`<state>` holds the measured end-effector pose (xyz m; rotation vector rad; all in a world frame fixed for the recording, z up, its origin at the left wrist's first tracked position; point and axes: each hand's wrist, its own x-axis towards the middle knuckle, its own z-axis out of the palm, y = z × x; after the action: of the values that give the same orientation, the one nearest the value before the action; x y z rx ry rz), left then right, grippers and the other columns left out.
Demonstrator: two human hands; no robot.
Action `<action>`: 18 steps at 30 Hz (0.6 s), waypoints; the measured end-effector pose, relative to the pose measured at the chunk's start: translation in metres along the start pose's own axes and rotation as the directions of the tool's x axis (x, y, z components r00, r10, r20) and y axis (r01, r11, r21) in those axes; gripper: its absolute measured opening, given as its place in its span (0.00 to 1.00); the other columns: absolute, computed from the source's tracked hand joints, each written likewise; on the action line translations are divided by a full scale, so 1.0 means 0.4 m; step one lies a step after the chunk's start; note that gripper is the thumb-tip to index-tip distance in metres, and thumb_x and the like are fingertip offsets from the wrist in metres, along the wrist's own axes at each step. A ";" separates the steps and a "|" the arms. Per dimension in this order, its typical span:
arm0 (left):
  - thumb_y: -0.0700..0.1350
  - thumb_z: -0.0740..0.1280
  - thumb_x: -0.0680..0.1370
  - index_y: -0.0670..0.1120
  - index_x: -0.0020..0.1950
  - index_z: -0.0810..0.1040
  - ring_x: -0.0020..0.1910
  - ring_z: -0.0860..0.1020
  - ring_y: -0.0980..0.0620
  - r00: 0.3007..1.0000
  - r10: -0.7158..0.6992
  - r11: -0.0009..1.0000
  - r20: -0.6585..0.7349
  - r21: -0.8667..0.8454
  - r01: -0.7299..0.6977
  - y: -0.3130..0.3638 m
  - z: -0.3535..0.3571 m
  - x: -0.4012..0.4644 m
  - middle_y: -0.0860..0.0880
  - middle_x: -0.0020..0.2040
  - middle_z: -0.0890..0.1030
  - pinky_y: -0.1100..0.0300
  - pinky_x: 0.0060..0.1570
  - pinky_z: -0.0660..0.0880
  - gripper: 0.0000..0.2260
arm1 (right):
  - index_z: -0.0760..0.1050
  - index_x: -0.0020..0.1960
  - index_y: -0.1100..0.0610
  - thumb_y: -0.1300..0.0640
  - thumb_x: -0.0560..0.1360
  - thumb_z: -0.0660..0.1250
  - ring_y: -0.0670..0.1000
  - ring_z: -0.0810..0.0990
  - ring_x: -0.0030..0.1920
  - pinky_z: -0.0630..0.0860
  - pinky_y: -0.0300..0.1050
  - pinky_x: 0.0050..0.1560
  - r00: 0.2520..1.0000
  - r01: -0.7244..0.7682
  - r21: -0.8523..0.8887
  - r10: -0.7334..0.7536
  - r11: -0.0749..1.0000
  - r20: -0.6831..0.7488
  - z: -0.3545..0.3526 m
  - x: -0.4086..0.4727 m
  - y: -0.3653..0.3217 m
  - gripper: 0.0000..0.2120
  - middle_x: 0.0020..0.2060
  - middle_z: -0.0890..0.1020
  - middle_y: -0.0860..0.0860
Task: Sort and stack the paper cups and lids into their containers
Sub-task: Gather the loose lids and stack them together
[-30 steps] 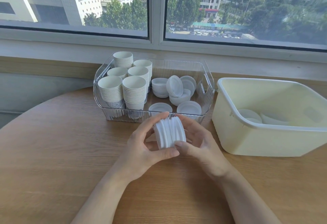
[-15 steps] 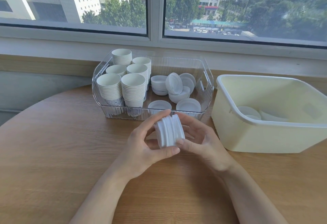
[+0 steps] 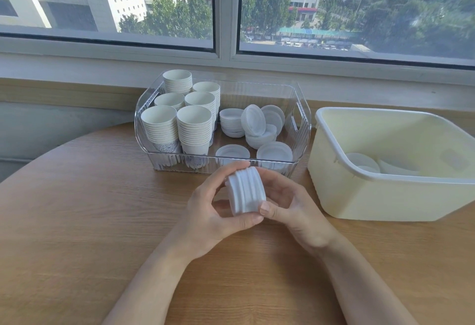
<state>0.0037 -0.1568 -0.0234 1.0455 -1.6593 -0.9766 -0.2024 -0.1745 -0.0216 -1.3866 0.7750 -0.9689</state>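
Wooden round table (image 3: 77, 222) fills the foreground, and both hands meet just above it, front and centre. Left hand (image 3: 205, 216) curls round a short stack of white plastic lids (image 3: 246, 191) held on edge, thumb underneath and forefinger arched over the top. Right hand (image 3: 290, 209) cups the same stack from the other side, its thumb pressed to the near rim beside the left thumb. So the stack sits pinched between the two hands, clear of the table.

Just behind the hands stands a clear ribbed plastic bin (image 3: 298, 144). Its left half is packed with upright stacks of white paper cups (image 3: 195, 129); its right half holds loose white lids (image 3: 257, 129), some nested in low piles, two lying flat by the front wall, one tipped up on edge.

To the right, just beside the clear bin, sits a pale cream plastic tub (image 3: 359, 196), with a few remaining white lids (image 3: 365, 161) lying on its bottom.

Farthest back, a grey-framed window (image 3: 226, 16) looks out on buildings and trees
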 end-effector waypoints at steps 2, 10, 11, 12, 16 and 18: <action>0.47 0.84 0.68 0.60 0.72 0.74 0.67 0.78 0.49 1.000 0.008 1.000 -0.010 0.011 -0.008 -0.001 0.001 0.000 0.53 0.65 0.80 0.49 0.62 0.81 0.35 | 0.73 0.74 0.55 0.43 0.68 0.81 0.56 0.78 0.70 0.76 0.50 0.68 1.000 0.000 -0.004 0.000 1.000 -0.007 0.000 0.001 0.003 0.39 0.68 0.80 0.56; 0.45 0.84 0.69 0.58 0.72 0.73 0.65 0.79 0.44 0.999 0.014 0.998 -0.050 0.062 -0.011 -0.011 -0.003 0.002 0.52 0.63 0.80 0.41 0.63 0.78 0.35 | 0.74 0.74 0.56 0.51 0.70 0.80 0.58 0.78 0.70 0.73 0.63 0.72 1.000 0.026 -0.055 -0.027 0.998 -0.003 -0.005 0.004 0.013 0.35 0.68 0.79 0.58; 0.44 0.84 0.69 0.58 0.71 0.73 0.64 0.79 0.45 0.998 0.014 0.998 -0.054 0.064 -0.011 -0.012 -0.004 0.002 0.53 0.63 0.80 0.42 0.63 0.78 0.35 | 0.76 0.71 0.57 0.54 0.71 0.78 0.59 0.78 0.69 0.74 0.64 0.71 0.999 0.038 -0.075 -0.040 0.996 -0.016 -0.005 0.004 0.014 0.31 0.67 0.80 0.58; 0.44 0.83 0.69 0.58 0.71 0.73 0.64 0.79 0.46 0.998 0.014 0.998 -0.057 0.063 -0.011 -0.013 -0.004 0.002 0.54 0.62 0.80 0.42 0.62 0.79 0.35 | 0.78 0.68 0.59 0.55 0.72 0.78 0.61 0.79 0.67 0.73 0.67 0.70 0.998 0.051 -0.086 -0.054 0.995 -0.032 -0.006 0.004 0.017 0.26 0.65 0.81 0.59; 0.47 0.82 0.68 0.59 0.72 0.73 0.64 0.79 0.46 0.997 0.016 0.998 -0.070 0.055 -0.012 -0.015 -0.004 0.004 0.54 0.62 0.80 0.41 0.62 0.79 0.35 | 0.80 0.58 0.65 0.56 0.72 0.78 0.69 0.78 0.63 0.70 0.76 0.66 0.994 0.065 -0.057 -0.070 0.996 -0.088 -0.004 0.007 0.028 0.19 0.61 0.81 0.63; 0.50 0.82 0.68 0.59 0.72 0.73 0.65 0.79 0.47 0.997 0.020 0.998 -0.069 0.062 -0.016 -0.014 -0.005 0.003 0.55 0.64 0.80 0.42 0.63 0.78 0.34 | 0.80 0.60 0.67 0.55 0.76 0.75 0.68 0.78 0.65 0.70 0.75 0.67 0.995 0.073 -0.045 -0.075 0.996 -0.066 0.003 0.008 0.028 0.19 0.63 0.80 0.62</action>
<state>0.0063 -0.1601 -0.0278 1.0917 -1.6479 -0.8730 -0.1988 -0.1774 -0.0322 -1.4336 0.8033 -1.0671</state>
